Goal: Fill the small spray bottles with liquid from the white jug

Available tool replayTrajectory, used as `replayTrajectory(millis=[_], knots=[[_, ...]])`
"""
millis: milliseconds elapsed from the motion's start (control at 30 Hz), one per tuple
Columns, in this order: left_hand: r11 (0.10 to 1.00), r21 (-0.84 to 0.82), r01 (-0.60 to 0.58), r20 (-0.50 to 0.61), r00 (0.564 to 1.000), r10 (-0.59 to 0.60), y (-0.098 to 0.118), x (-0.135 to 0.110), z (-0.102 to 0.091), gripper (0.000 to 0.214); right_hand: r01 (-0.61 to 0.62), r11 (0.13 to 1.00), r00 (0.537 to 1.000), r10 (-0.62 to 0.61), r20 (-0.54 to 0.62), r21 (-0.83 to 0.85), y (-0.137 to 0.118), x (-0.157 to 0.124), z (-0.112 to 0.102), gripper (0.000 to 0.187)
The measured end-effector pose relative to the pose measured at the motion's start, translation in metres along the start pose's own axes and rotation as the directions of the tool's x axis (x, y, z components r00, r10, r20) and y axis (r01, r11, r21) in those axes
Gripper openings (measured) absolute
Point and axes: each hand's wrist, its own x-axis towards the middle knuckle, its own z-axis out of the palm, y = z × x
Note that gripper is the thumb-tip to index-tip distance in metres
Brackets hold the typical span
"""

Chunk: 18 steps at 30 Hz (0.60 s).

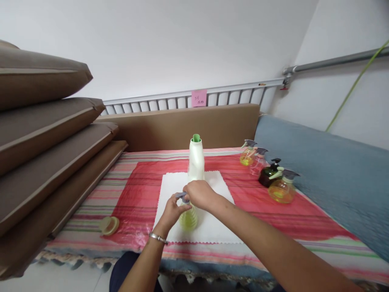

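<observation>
A small yellow-green ribbed spray bottle [188, 218] stands on a white cloth [212, 227]. My left hand [172, 210] is wrapped round its side, a bracelet on the wrist. My right hand [199, 194] is closed over the grey spray head [182, 196] on top of it. Just behind stands a tall white bottle [196, 160] with a green funnel-like piece in its open neck.
Several small spray bottles [281, 186] stand along the right of the red striped mat [136, 194]. A pale round cap [110, 225] lies at the left. Stacked brown cushions [45, 154] fill the left, and a blue cover [328, 174] lies at the right.
</observation>
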Motion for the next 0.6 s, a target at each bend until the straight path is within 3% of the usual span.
replayTrajectory(millis=[367,500,600], knots=[[1.0,-0.011,0.001,0.104,0.995,0.0,-0.004,0.004,-0.008,0.028,-0.028,0.998,0.999,0.027,0.02,0.053,0.0,0.001,0.003,0.023],[0.999,0.022,-0.028,0.018,0.999,0.028,-0.004,-0.002,-0.003,0.032,-0.068,0.994,0.998,0.069,-0.01,0.087,-0.003,-0.001,0.003,0.022],[0.997,0.066,-0.026,-0.129,0.991,0.035,-0.007,-0.012,0.012,0.032,-0.11,0.984,0.991,0.119,-0.056,0.138,-0.007,-0.003,0.006,0.019]])
